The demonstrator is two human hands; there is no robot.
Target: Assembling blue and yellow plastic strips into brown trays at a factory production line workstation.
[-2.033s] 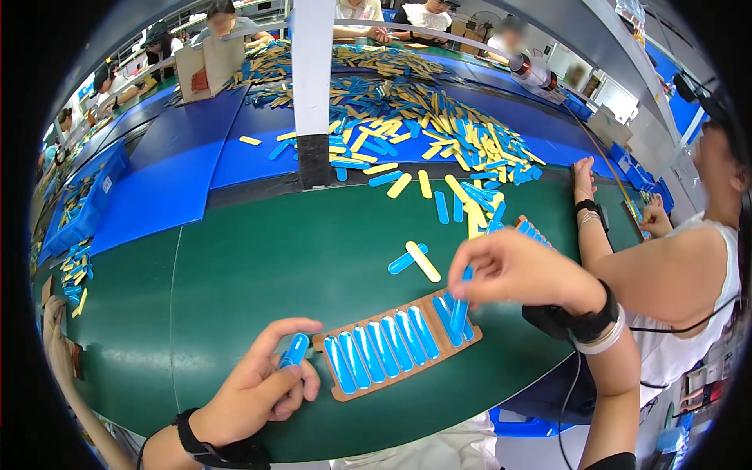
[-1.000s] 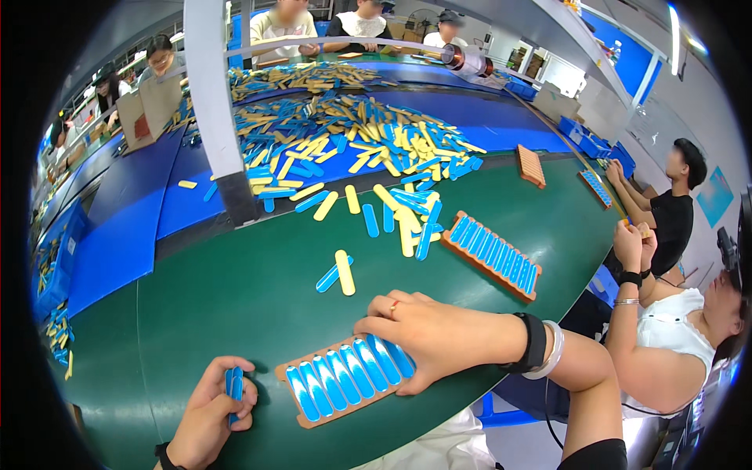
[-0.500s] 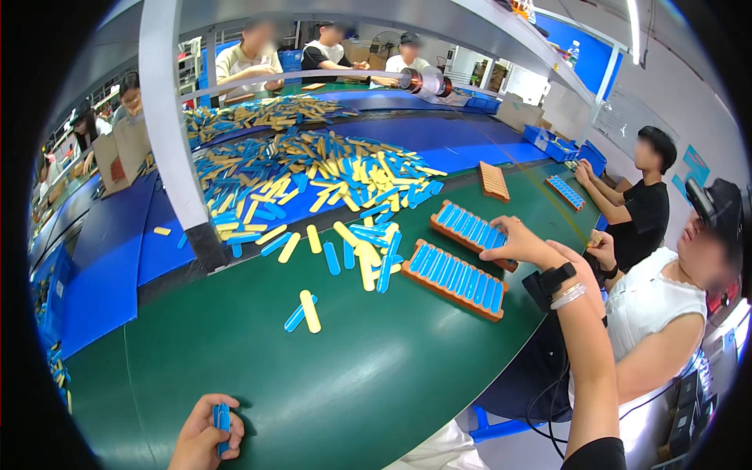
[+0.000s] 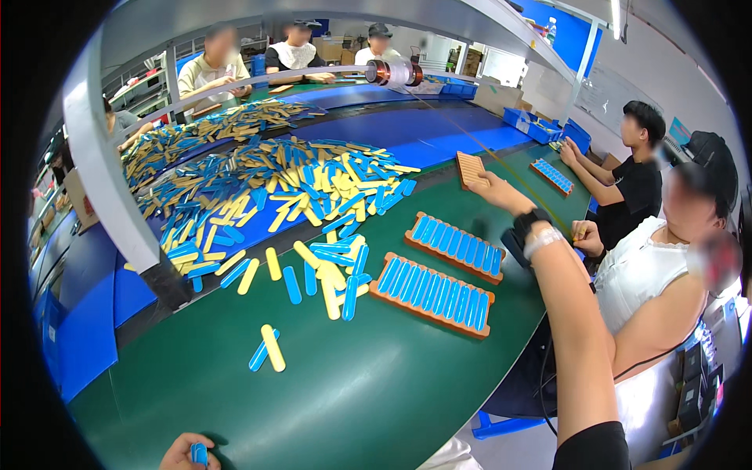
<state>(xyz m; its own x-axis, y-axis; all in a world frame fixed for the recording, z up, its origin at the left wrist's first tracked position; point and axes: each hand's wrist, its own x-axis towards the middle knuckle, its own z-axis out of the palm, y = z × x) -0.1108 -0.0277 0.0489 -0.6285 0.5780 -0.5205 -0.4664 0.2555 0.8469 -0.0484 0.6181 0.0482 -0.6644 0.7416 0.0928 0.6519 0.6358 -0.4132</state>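
Near the lower left edge, my left hand (image 4: 186, 452) is closed around a small bunch of blue flat sticks (image 4: 199, 453) with rounded ends; part of the hand is cut off by the frame. My right hand (image 4: 497, 193) reaches far across the green table and grips the near end of an orange grooved tray (image 4: 470, 168), whose grooves hold no sticks. Closer to me lie two more orange trays, a rear one (image 4: 453, 261) and a front one (image 4: 423, 314), each with a row of blue sticks in its grooves. A yellow stick (image 4: 272, 348) lies crossed over a blue one.
A big heap of blue and yellow sticks (image 4: 274, 184) covers the blue belt (image 4: 439, 129) and spills onto the green table (image 4: 313, 415). A metal post (image 4: 117, 164) stands at left. Co-workers sit opposite and at right, one beside a filled tray (image 4: 553, 177).
My right hand has left the rear filled tray and moved farther away, onto the orange tray without sticks. The view has shifted; my left hand still holds its blue sticks, lower in the frame.
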